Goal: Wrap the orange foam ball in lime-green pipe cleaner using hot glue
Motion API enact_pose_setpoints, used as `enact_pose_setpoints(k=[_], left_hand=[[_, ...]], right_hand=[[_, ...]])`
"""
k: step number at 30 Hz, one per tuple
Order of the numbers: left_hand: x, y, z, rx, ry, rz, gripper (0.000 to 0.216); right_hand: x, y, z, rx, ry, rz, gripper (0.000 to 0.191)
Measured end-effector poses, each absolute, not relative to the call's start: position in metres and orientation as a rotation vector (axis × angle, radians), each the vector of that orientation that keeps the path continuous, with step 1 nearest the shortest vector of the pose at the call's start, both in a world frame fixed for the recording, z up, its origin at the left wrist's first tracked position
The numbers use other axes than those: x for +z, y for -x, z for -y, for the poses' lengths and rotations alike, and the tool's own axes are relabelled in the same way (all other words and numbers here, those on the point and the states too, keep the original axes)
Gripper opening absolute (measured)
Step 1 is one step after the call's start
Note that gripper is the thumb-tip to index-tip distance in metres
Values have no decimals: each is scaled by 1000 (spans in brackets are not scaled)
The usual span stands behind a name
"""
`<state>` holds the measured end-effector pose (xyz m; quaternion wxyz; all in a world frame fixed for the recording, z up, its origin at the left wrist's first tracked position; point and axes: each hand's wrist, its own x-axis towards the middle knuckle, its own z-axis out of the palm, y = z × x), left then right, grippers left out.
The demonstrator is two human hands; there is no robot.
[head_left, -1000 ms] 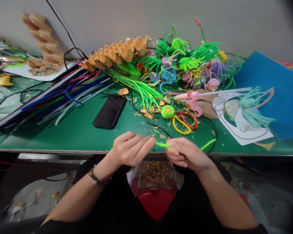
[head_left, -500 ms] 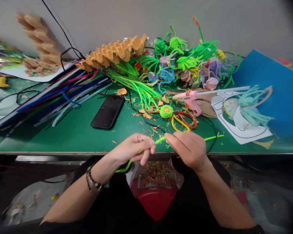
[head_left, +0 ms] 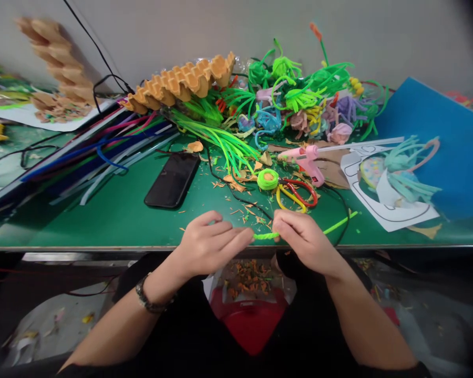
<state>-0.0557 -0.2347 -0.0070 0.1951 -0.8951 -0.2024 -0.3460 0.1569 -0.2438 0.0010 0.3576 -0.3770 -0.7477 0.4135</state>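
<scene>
Both my hands meet at the front edge of the green table (head_left: 114, 220), pinching a lime-green pipe cleaner (head_left: 266, 236). My left hand (head_left: 211, 244) grips its left end with thumb and fingertips pressed together. My right hand (head_left: 301, 239) is closed around the other part; a free green length (head_left: 339, 223) sticks out to the right past my knuckles. The short stretch between my hands looks twisted. A coiled green pipe-cleaner ring (head_left: 268, 179) lies just beyond my hands.
A black phone (head_left: 172, 179), red-and-yellow scissors (head_left: 295, 193), a pink glue gun (head_left: 307, 159), orange egg carton (head_left: 181, 84), bundles of pipe cleaners (head_left: 102, 149), finished pipe-cleaner flowers (head_left: 299, 100), a blue sheet (head_left: 445, 142) and paper cutouts (head_left: 390, 210) crowd the table. A red bin with scraps (head_left: 250, 310) sits below.
My hands rolled the pipe cleaner between them. The green tail that hung below my left hand half a second ago is hidden again, and both hands have settled closer together.
</scene>
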Motion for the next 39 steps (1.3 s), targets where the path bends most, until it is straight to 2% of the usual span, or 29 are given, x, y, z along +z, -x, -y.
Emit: enact_pose_setpoints(k=[4, 6, 8, 11, 12, 17, 23, 28, 31, 35, 39], left_hand=[[-2, 55, 241, -946, 2460, 456, 21], [-3, 52, 241, -1049, 2523, 518, 19], [-5, 49, 239, -1211, 2691, 682, 24], [-7, 46, 238, -1470, 3047, 987, 30], [-7, 46, 238, -1552, 3159, 1095, 30], [-11, 45, 242, -1887, 3462, 1635, 29], [-11, 43, 242, -1896, 3483, 1545, 29], [-6, 45, 240, -1570, 3118, 1033, 27], [-5, 49, 239, -1291, 2786, 822, 22], [-1, 56, 238, -1040, 2475, 636, 9], [4, 60, 241, -907, 2332, 570, 11]], right_hand=[[-3, -155, 243, 1593, 964, 1657, 36], [-5, -155, 244, 1616, 947, 1621, 38], [-4, -155, 244, 1407, 974, 1687, 33], [-4, -158, 244, 914, 974, 1818, 12], [-4, -160, 244, 755, 935, 1864, 10], [-8, -164, 243, 86, 730, 2037, 14], [-7, -161, 249, -239, 781, 1990, 18], [-4, -156, 250, -98, 873, 2012, 7], [-2, -154, 251, 65, 908, 2006, 7], [4, -153, 252, 438, 932, 1990, 13], [7, -153, 251, 931, 910, 1882, 25]])
